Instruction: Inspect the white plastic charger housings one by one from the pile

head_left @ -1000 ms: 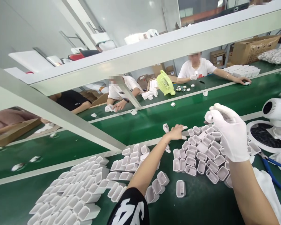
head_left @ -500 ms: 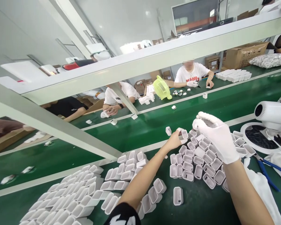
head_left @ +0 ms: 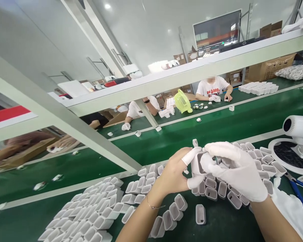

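Observation:
My left hand [head_left: 175, 174], bare but for white finger cots, pinches a white plastic shell [head_left: 197, 161] between thumb and forefinger. My right hand [head_left: 232, 168], in a white glove, meets it from the right, its fingers closed on a small part [head_left: 216, 160] at the shell's open end; I cannot make the part out. Both hands hover above a cluster of open white shells [head_left: 252, 158] standing on the green table [head_left: 222, 225]. Another heap of white shells [head_left: 96, 208] lies at the lower left.
A green conveyor belt [head_left: 217, 129] runs beyond the table, with a shell [head_left: 195, 142] on its near edge. A white fan on a round base [head_left: 296, 134] and blue-handled pliers [head_left: 299, 193] are at right. Across the belt sit other people and a yellow-green fan [head_left: 182, 101]. A slanted frame beam [head_left: 73, 127] crosses left.
My left hand picked a shell from the cluster and drew it toward me. My right hand came down from its raised position to meet that shell. The camera tilted upward.

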Demonstrator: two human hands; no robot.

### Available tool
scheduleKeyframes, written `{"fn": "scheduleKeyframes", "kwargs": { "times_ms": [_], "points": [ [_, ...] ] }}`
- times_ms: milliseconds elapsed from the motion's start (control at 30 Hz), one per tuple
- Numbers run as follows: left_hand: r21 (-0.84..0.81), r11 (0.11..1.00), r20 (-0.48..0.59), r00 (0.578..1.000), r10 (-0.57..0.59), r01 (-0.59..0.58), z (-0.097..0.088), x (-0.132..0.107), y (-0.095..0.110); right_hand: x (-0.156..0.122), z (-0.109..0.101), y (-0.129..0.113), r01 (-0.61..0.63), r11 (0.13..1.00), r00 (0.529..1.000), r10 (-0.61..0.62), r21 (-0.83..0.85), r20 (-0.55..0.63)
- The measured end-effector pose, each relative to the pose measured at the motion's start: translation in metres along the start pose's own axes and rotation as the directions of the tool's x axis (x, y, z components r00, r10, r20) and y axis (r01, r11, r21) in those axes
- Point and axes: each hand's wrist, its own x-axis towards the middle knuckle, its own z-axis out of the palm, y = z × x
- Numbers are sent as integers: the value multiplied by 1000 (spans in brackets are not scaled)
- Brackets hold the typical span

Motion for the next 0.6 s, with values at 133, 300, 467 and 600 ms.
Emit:
{"fn": "scheduleKeyframes", "kwargs": {
  "times_ms": [133,300,467,600],
  "points": [
    [93,994,-52,997,64,-59,-9,-3,5,-6,-3,-3,84,996,995,-82,-36,64],
    [160,983,-78,991,107,-94,-16,-6,10,-14,-8,4,187,982,971,-182,-19,154],
    [192,976,-66,991,117,-102,-22,-7,14,-17,-10,5,287,956,946,-272,-65,178],
    [166,982,-42,995,94,-86,-25,-7,16,-19,-10,6,292,951,948,-273,-102,165]
  ]
}}
